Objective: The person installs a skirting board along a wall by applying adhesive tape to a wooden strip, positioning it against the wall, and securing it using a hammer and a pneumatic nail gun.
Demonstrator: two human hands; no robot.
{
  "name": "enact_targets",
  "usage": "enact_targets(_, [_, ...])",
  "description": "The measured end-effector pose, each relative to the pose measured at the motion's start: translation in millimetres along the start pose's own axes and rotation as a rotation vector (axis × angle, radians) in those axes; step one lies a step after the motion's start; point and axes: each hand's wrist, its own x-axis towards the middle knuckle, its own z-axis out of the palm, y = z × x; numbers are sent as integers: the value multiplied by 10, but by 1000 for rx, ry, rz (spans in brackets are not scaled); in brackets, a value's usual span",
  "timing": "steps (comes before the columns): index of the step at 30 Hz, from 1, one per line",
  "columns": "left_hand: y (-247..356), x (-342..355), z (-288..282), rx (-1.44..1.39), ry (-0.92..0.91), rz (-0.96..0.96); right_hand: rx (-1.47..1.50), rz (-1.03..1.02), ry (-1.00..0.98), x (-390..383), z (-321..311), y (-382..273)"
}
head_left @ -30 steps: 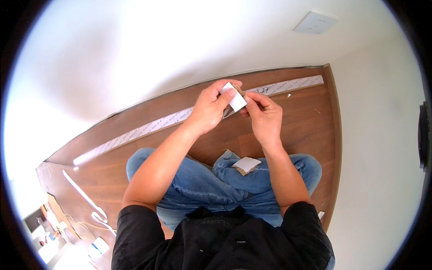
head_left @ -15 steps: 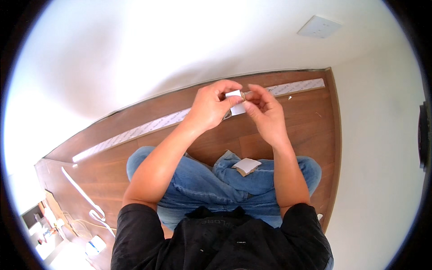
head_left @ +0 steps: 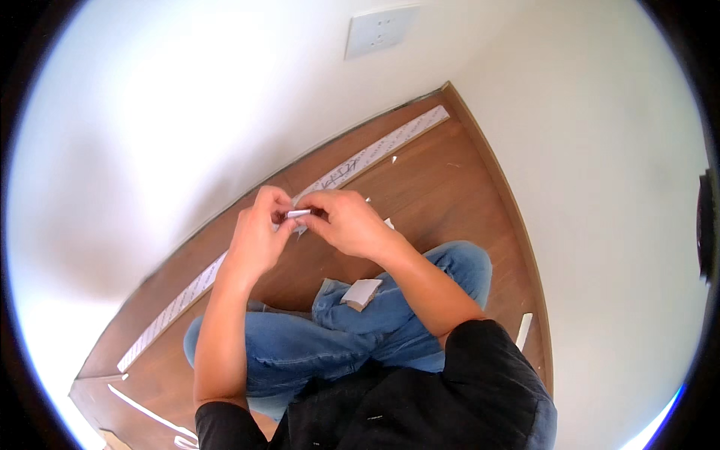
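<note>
Between the fingertips of both hands is a small white piece [head_left: 298,214], apparently folded cardboard; only a narrow part of it shows. My left hand [head_left: 257,231] pinches its left end, and my right hand [head_left: 351,222] pinches its right end. Both hands are held in front of me, above the long strip [head_left: 386,150] wrapped in white printed film, and they hide its middle. A torn square of white-and-brown cardboard [head_left: 362,292] rests on my jeans-clad leg.
The strip lies on the brown wood floor [head_left: 450,199] along the white wall. A socket plate [head_left: 379,31] is on that wall. White scraps [head_left: 394,159] are scattered about. A white piece [head_left: 523,331] lies at the right, and a thin white band [head_left: 150,412] at the lower left.
The view has turned to the right, so the hands and wall corner sit further left. The white piece, showing a broad face before, now appears narrow, and the hands have drawn closer around it.
</note>
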Motion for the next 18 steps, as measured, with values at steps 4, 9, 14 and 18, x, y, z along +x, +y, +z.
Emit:
enact_targets(4, [-13,31,53,-83,-126,-17,-77,69,-85,0,-133,29])
enact_targets(9, [-82,-74,-55,129,1,134,-246,257,311,506,-671,819])
enact_targets(14, [55,-49,191,275,-149,301,-102,559,1062,808,-2593,3028])
enact_targets(18, [102,-171,86,320,-184,305,-486,661,1087,1181,-2405,3013])
